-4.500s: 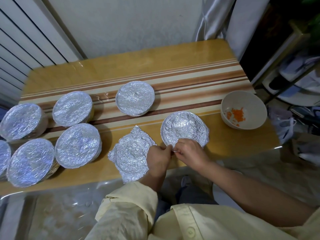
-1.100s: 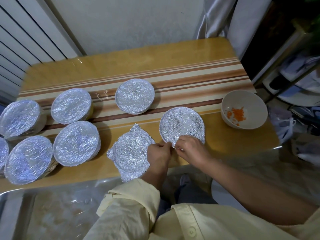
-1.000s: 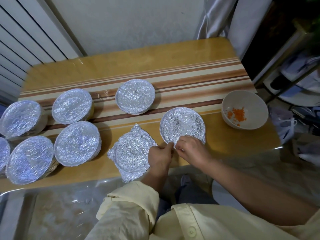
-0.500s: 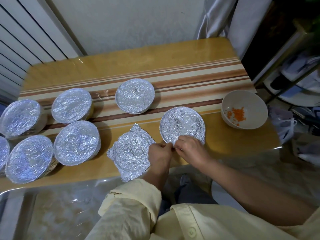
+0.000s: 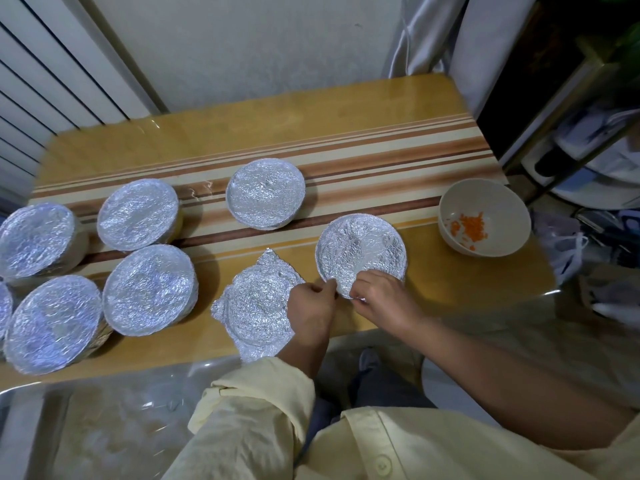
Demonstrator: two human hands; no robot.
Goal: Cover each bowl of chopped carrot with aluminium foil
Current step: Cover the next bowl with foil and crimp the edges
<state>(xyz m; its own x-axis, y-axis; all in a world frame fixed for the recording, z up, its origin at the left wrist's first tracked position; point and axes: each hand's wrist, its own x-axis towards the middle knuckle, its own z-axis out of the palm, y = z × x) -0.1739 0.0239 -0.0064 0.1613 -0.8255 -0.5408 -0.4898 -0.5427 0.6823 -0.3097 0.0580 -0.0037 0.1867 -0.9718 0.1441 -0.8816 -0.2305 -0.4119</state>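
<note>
Left hand (image 5: 311, 304) and right hand (image 5: 379, 294) both pinch the near rim of the foil-covered bowl (image 5: 360, 245), near the counter (image 5: 277, 133) front edge. Loose foil sheet (image 5: 252, 306) lies just left of it. Uncovered carrot bowl (image 5: 485, 216) stands apart at the right edge.

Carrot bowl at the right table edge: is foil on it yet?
No, the bowl is uncovered, with orange carrot bits showing inside.
</note>
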